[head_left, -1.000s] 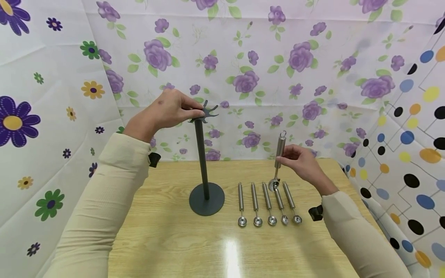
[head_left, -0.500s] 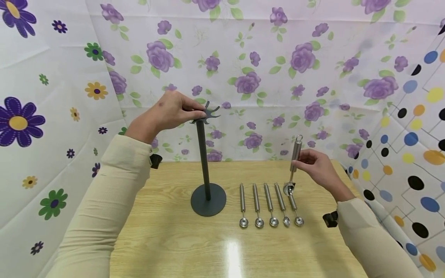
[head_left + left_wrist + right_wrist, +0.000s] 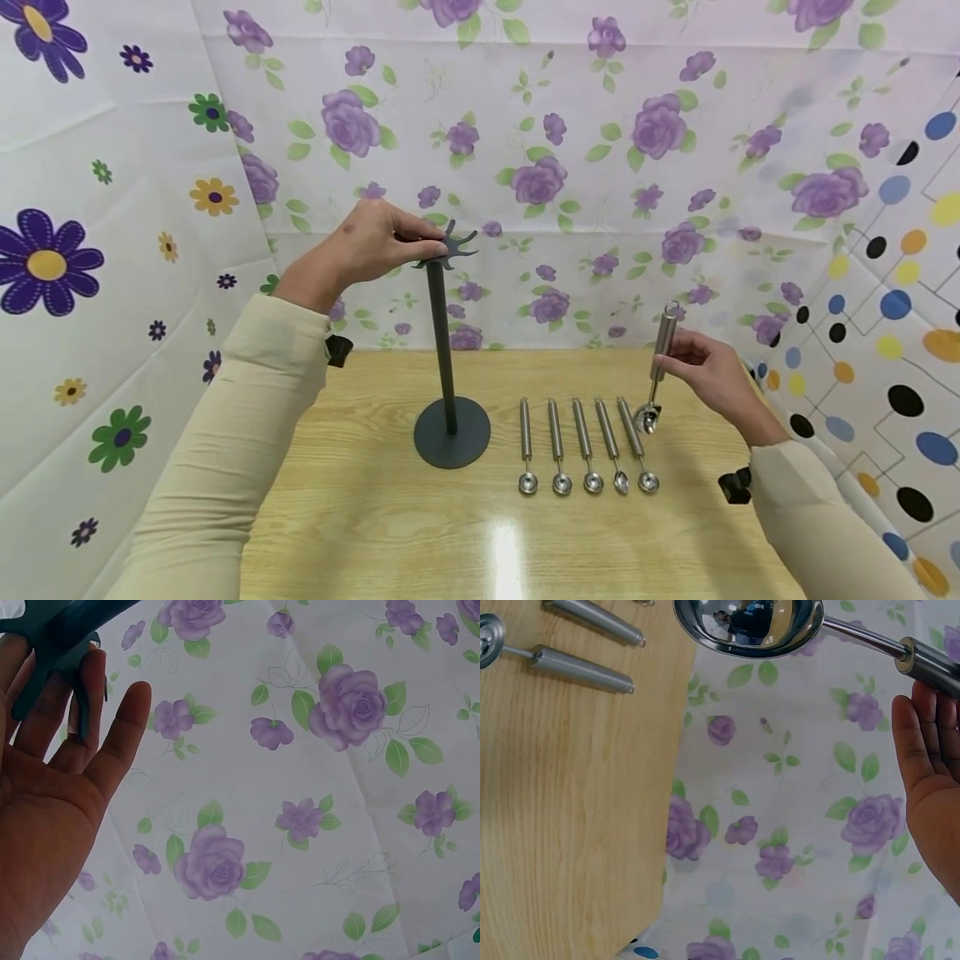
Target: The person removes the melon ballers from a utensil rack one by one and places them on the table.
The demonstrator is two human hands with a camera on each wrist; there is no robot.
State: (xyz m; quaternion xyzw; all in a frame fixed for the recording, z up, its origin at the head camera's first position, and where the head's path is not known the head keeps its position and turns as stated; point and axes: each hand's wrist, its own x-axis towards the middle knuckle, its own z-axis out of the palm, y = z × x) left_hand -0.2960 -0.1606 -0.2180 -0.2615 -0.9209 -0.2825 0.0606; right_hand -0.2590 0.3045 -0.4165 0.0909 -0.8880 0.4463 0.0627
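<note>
My left hand (image 3: 386,237) pinches the top of a dark grey stand (image 3: 442,350) with curved hooks, its thumb and index finger at the hub. In the left wrist view, the outer finger sticks out past the hooks (image 3: 81,697). On the right, my right hand (image 3: 705,367) holds a steel scoop (image 3: 663,342) by its thick handle, ring up and bowl down. The right wrist view shows its shiny round bowl (image 3: 757,626) close up. Several similar tools with small heads (image 3: 581,429) lie in a row between the stand and the scoop.
A pale wooden table (image 3: 390,533) bears everything. Behind it hangs a white cloth with purple roses (image 3: 585,167). Flowered cloth (image 3: 150,333) closes the left side, and dotted cloth (image 3: 892,350) the right. The table's right edge lies close to my right hand.
My right hand has moved right and slightly down with the scoop, past the row of tools to beside its right end. My left hand still holds the stand's top.
</note>
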